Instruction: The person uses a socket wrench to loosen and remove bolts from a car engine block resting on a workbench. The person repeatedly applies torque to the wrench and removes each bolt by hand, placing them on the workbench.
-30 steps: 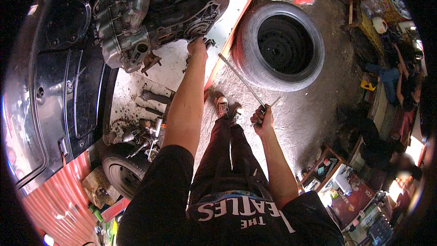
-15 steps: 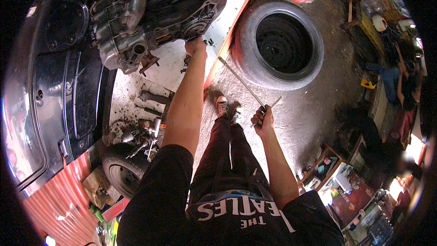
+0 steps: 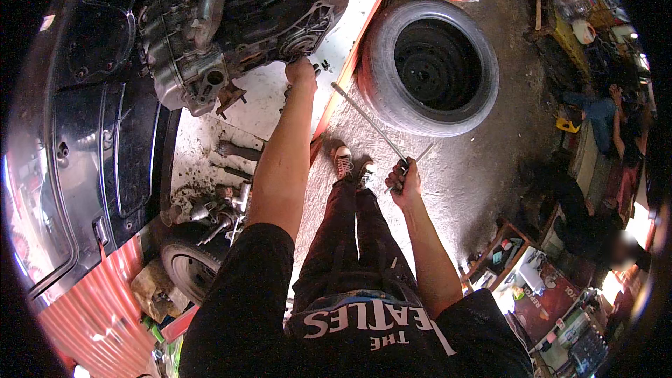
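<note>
A long T-handle wrench (image 3: 372, 124) is gripped in my right hand (image 3: 404, 183). My fingers wrap round it where the shaft meets the crossbar, and the shaft points up and left toward the bench edge. My left hand (image 3: 300, 72) reaches over the white bench top (image 3: 253, 106), close below the lower edge of a dark engine (image 3: 283, 17). Its fingers are curled, and what they hold, if anything, is hidden behind the hand. Small dark bolts (image 3: 325, 66) lie beside it on the bench.
A loose tyre on its rim (image 3: 448, 115) lies on the floor to the right. Dark tools (image 3: 239, 150) and metal parts (image 3: 224, 217) sit at the bench's near end. A dark vehicle panel (image 3: 77, 168) stands at left. People (image 3: 598, 122) are at the far right.
My view has shifted slightly. My left hand stays by the engine's edge, and my right hand still grips the T-handle wrench at nearly the same angle.
</note>
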`<act>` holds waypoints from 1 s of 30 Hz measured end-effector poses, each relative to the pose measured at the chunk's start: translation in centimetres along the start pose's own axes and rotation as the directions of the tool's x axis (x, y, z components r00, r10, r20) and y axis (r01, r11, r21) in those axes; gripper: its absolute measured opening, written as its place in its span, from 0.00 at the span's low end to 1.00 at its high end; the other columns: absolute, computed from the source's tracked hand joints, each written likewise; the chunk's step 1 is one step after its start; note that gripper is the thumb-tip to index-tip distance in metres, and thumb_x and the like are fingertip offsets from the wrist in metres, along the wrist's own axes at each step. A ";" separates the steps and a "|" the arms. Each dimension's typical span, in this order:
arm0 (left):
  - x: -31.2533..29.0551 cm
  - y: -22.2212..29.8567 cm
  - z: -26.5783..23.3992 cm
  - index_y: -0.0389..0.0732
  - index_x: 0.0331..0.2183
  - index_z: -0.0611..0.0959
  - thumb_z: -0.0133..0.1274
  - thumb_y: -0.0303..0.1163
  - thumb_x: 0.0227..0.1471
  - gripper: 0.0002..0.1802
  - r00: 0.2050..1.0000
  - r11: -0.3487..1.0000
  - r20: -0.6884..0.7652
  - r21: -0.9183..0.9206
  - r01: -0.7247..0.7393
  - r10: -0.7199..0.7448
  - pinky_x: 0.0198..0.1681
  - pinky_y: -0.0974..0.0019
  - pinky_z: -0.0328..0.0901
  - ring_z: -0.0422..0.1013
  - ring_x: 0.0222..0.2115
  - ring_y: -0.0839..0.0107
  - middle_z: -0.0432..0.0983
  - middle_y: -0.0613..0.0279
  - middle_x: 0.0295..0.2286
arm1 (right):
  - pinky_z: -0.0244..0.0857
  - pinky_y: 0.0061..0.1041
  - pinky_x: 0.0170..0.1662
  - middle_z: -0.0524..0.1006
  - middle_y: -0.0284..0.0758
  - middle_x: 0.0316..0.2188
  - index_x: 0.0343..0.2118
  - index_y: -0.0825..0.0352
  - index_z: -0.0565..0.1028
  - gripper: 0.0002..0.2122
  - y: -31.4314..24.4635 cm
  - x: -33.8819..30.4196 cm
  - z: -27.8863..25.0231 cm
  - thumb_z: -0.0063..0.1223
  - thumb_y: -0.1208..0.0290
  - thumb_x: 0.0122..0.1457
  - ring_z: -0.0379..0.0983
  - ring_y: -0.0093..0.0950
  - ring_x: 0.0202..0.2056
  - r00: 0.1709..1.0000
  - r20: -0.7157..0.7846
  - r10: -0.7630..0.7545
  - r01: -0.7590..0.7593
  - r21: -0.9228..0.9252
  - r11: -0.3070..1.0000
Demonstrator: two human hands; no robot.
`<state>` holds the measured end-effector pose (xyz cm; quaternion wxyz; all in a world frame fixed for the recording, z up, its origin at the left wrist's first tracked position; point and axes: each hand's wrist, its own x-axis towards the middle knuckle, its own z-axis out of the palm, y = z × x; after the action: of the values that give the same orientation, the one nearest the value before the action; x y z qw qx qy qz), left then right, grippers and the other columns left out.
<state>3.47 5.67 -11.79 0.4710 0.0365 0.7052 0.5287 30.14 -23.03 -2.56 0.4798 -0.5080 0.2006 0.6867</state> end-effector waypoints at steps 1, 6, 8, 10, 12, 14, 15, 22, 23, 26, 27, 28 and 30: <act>2.1 -1.0 -0.7 0.36 0.45 0.79 0.58 0.42 0.49 0.24 0.990 0.985 -0.005 0.100 -0.139 0.140 0.39 0.60 0.69 0.76 0.38 0.57 0.79 0.55 0.41 | 0.46 0.21 0.18 0.54 0.25 0.09 0.20 0.59 0.65 0.17 0.3 -0.1 0.5 0.39 0.57 0.65 0.45 0.19 0.10 1.000 0.007 0.019 -0.019 -0.021 1.000; 0.8 -2.2 0.9 0.34 0.45 0.79 0.59 0.45 0.47 0.27 0.935 0.881 0.051 0.318 -0.349 0.352 0.45 0.57 0.68 0.74 0.45 0.52 0.76 0.47 0.45 | 0.46 0.22 0.18 0.54 0.25 0.10 0.20 0.59 0.64 0.18 0.5 -0.2 1.1 0.38 0.57 0.65 0.45 0.20 0.10 1.000 -0.020 -0.021 0.020 -0.048 0.999; 1.8 -2.3 1.2 0.33 0.42 0.80 0.60 0.42 0.46 0.25 0.918 0.858 0.007 0.352 -0.373 0.396 0.41 0.57 0.69 0.74 0.42 0.54 0.76 0.47 0.43 | 0.46 0.22 0.18 0.54 0.25 0.10 0.19 0.59 0.63 0.18 0.6 -0.6 1.6 0.37 0.57 0.65 0.46 0.20 0.10 0.999 -0.036 -0.018 0.016 -0.058 0.998; 3.7 -2.7 0.9 0.31 0.39 0.78 0.62 0.32 0.45 0.20 0.900 0.857 -0.041 0.329 -0.397 0.433 0.29 0.63 0.70 0.74 0.32 0.60 0.77 0.50 0.39 | 0.47 0.23 0.18 0.54 0.25 0.10 0.19 0.59 0.63 0.18 0.8 -0.8 2.0 0.37 0.57 0.66 0.46 0.21 0.10 1.000 -0.020 -0.010 0.009 -0.069 0.998; 5.2 -2.8 0.3 0.30 0.38 0.78 0.62 0.32 0.45 0.20 0.911 0.879 -0.079 0.309 -0.364 0.405 0.28 0.62 0.71 0.75 0.30 0.59 0.77 0.50 0.39 | 0.47 0.23 0.18 0.54 0.25 0.10 0.19 0.58 0.62 0.19 1.0 -0.9 2.2 0.36 0.57 0.66 0.47 0.21 0.10 1.000 0.022 -0.006 0.008 -0.073 0.997; 6.0 -2.6 -0.9 0.31 0.39 0.80 0.62 0.39 0.46 0.23 0.944 0.920 -0.112 0.288 -0.267 0.310 0.37 0.56 0.71 0.76 0.36 0.54 0.77 0.47 0.41 | 0.47 0.24 0.18 0.54 0.26 0.10 0.19 0.58 0.62 0.19 1.2 -0.8 2.4 0.36 0.57 0.66 0.47 0.21 0.10 1.000 -0.018 0.015 -0.016 -0.086 0.996; 5.6 -2.6 -0.9 0.32 0.39 0.81 0.62 0.42 0.46 0.24 0.962 0.942 -0.116 0.261 -0.212 0.248 0.39 0.54 0.71 0.76 0.37 0.53 0.78 0.47 0.42 | 0.47 0.24 0.18 0.54 0.26 0.10 0.19 0.58 0.62 0.18 1.2 -0.6 2.3 0.36 0.56 0.66 0.47 0.21 0.10 0.999 -0.046 0.016 -0.020 -0.088 0.996; 0.9 -1.4 -0.7 0.36 0.33 0.81 0.61 0.34 0.47 0.13 1.000 0.987 0.025 -0.161 0.009 -0.005 0.25 0.60 0.68 0.73 0.24 0.63 0.78 0.60 0.31 | 0.47 0.24 0.19 0.55 0.26 0.10 0.20 0.59 0.63 0.18 1.3 -0.5 2.5 0.36 0.56 0.66 0.48 0.21 0.11 0.996 0.091 -0.001 0.006 -0.057 0.998; 2.0 -1.4 -1.7 0.37 0.32 0.81 0.60 0.33 0.47 0.11 1.000 0.986 0.019 -0.164 -0.010 0.014 0.23 0.61 0.67 0.73 0.23 0.64 0.78 0.61 0.30 | 0.47 0.24 0.19 0.55 0.26 0.10 0.20 0.59 0.63 0.18 1.7 -0.6 3.2 0.36 0.56 0.66 0.48 0.21 0.11 0.997 0.081 0.014 -0.009 -0.061 0.998; -0.4 -1.4 -1.0 0.36 0.31 0.81 0.55 0.37 0.50 0.13 1.000 1.000 0.005 -0.023 0.013 -0.013 0.26 0.60 0.67 0.74 0.25 0.61 0.79 0.56 0.29 | 0.49 0.24 0.20 0.54 0.26 0.10 0.20 0.59 0.64 0.18 2.0 -0.3 3.9 0.36 0.57 0.66 0.48 0.21 0.11 0.995 0.101 -0.007 0.010 -0.035 0.999; -0.6 -1.2 -1.2 0.35 0.31 0.82 0.54 0.38 0.51 0.14 1.000 1.000 -0.021 0.021 -0.002 0.002 0.27 0.60 0.67 0.75 0.26 0.61 0.79 0.54 0.29 | 0.49 0.24 0.20 0.54 0.26 0.10 0.20 0.59 0.64 0.18 2.3 0.0 4.3 0.36 0.56 0.66 0.48 0.20 0.11 0.996 0.091 -0.017 0.021 -0.047 0.999; -0.7 -1.0 -1.7 0.35 0.32 0.82 0.53 0.38 0.52 0.14 0.991 0.967 -0.024 0.223 -0.122 0.131 0.28 0.60 0.68 0.75 0.26 0.61 0.79 0.54 0.29 | 0.50 0.24 0.20 0.54 0.26 0.10 0.20 0.59 0.64 0.18 2.7 0.2 4.8 0.36 0.56 0.66 0.48 0.20 0.11 0.996 0.082 -0.027 0.032 -0.060 0.998; -1.4 -0.2 -2.5 0.34 0.33 0.81 0.52 0.39 0.53 0.15 0.930 0.744 0.050 0.584 -0.324 0.365 0.29 0.61 0.68 0.75 0.26 0.62 0.80 0.54 0.30 | 0.50 0.23 0.21 0.54 0.25 0.10 0.21 0.59 0.64 0.18 3.2 0.8 5.0 0.36 0.55 0.67 0.48 0.21 0.11 0.984 0.179 -0.020 0.030 -0.055 0.998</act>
<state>2.59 3.05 -11.14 0.3068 0.2907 0.8293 0.3655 24.84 -20.29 -1.96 0.4898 -0.4604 0.1305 0.7288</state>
